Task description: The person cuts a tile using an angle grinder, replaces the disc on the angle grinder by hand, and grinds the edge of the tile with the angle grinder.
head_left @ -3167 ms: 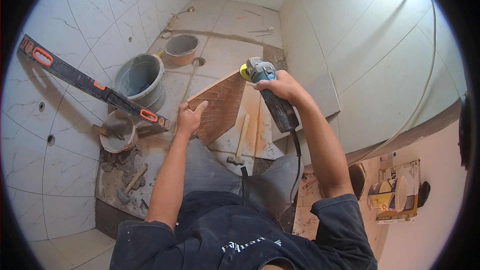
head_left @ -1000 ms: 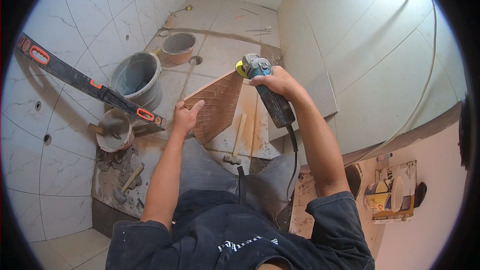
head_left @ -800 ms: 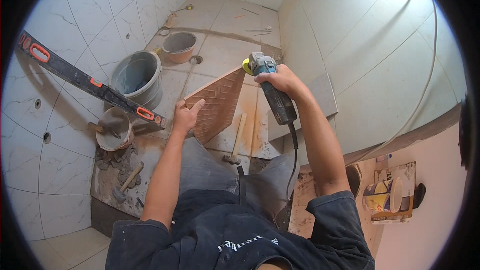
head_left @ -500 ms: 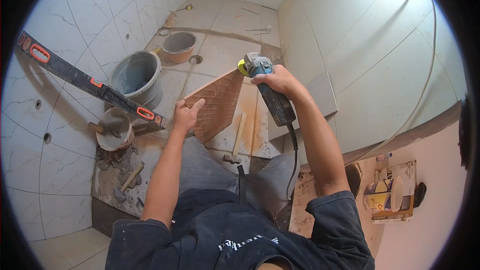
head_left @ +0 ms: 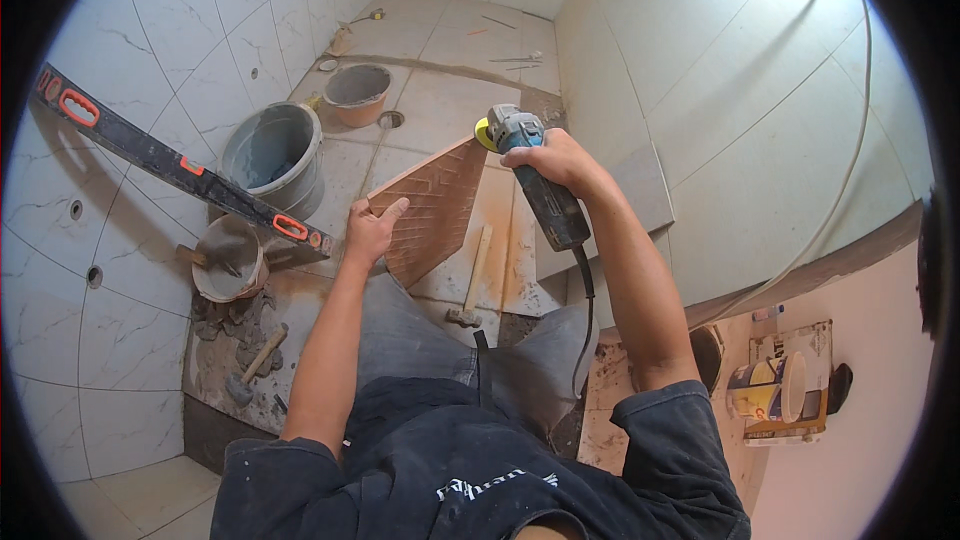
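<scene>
My left hand (head_left: 374, 227) grips the left edge of a reddish-brown tile (head_left: 432, 212), its thumb lying over the ribbed back. The tile is held tilted above the floor in front of my knees. In my right hand (head_left: 556, 160) is a blue-and-black angle grinder (head_left: 548, 198), its body pointing down toward me and its cord hanging to my leg. The grinder's yellow-green disc (head_left: 485, 134) is at the tile's upper right corner; I cannot tell whether it cuts in. Below the tile, a hammer (head_left: 476, 275) with a wooden handle lies on the floor.
A long spirit level (head_left: 150, 152) leans along the left wall. Near it stand a large grey bucket (head_left: 300, 178), an orange-brown bucket (head_left: 362, 112) and a mortar-smeared pail (head_left: 257, 275). A second hammer (head_left: 258, 365) lies by mortar lumps. A loose grey tile (head_left: 640, 195) leans at right.
Almost nothing differs. Both hands, the tile and the grinder keep nearly the same places.
</scene>
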Available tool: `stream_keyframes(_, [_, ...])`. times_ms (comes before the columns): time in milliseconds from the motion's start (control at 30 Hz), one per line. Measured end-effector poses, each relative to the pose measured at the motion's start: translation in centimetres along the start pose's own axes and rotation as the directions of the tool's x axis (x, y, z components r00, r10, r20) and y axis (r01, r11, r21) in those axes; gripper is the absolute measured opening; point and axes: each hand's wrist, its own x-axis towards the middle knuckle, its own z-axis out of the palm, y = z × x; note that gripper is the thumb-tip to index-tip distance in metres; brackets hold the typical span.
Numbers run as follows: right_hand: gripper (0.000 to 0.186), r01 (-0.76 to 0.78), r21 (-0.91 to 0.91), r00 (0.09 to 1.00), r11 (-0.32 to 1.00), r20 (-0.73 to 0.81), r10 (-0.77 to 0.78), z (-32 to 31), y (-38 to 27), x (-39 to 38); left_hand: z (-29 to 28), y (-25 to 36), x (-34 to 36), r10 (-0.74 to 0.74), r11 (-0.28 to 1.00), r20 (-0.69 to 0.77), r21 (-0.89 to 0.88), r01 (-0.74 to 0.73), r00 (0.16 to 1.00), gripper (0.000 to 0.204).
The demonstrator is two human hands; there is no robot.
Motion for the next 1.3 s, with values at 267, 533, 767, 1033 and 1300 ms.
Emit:
stream_keyframes(267, [0.059,-0.039,-0.028,0.999,0.999,-0.017,0.039,-0.7,0.0,0.3,0.2,0.8,-0.2,0.013,0.995,0.0,0.097,-0.013,1.0,0.03])
stream_keyframes(533, [0.06,-0.001,-0.017,1.0,1.0,0.017,0.001,-0.3,0.0,0.2,0.1,0.1,0.1,0.019,0.998,0.012,0.054,-0.02,1.0,0.029])
stream_keyframes(767, [0.044,-0.003,0.009,1.0,1.0,0.004,0.003,-0.6,-0.3,0.1,0.0,-0.4,0.3,0.037,0.989,-0.012,0.142,-0.035,0.999,0.027])
stream_keyframes(1033, [0.044,0.005,-0.022,1.0,1.0,0.022,-0.004,-0.1,-0.7,-0.2,-0.2,-0.5,0.2,0.031,0.993,0.0,0.116,-0.03,1.0,0.028])
stream_keyframes(1300, [0.043,0.036,-0.016,0.999,0.999,0.041,-0.035,0.0,-0.2,0.5,-0.3,-1.4,0.5,0.039,0.995,-0.006,0.094,-0.038,0.999,0.026])
